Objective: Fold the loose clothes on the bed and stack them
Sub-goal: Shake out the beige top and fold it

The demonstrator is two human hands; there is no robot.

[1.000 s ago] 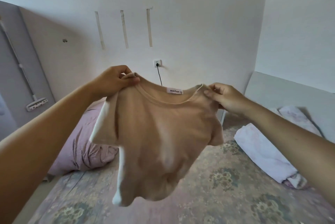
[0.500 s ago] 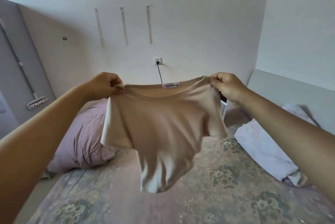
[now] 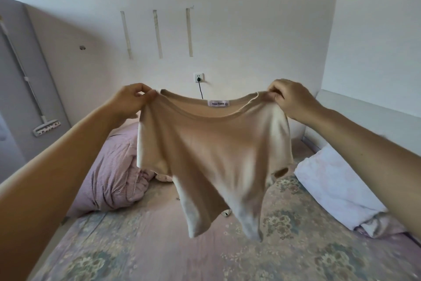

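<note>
Head view, single frame. Tan shirt (image 3: 211, 155) held up in the air over the bed (image 3: 159, 246), spread between both hands at shoulder seams, neckline uppermost and sagging in a shallow curve. Left hand (image 3: 132, 101) pinches the shirt's left shoulder, thumb and fingers closed on the fabric at the collar end. Right hand (image 3: 291, 98) pinches the opposite shoulder, fingers curled over the seam. Both arms extended forward. Shirt hangs free, hem not touching the bed; lower part blurred, hem uneven with two points hanging lowest. Short sleeves drape at either side; opening of the right-side sleeve shows as a small oval gap. Neck label (image 3: 218, 103) sewn inside the back of the collar: white tab with small dark print, two short words, too blurred to read with confidence; a small mark at its right end. Bed cover is a faded floral pattern, pink-grey with green medallions. Striped pink duvet (image 3: 114, 178) bunched at the left of the bed, behind the shirt. White folded cloth (image 3: 337, 192) lies at the right side of the bed, near the right forearm. Small pale item partly visible behind the hem, on the bed; cannot identify. Wall behind: socket (image 3: 198, 77) with a black cord (image 3: 201, 90) plugged in, running down behind the collar. Three vertical tape marks (image 3: 157, 33) above the socket. Mop (image 3: 46, 126) leans against the grey panel at far left.
</note>
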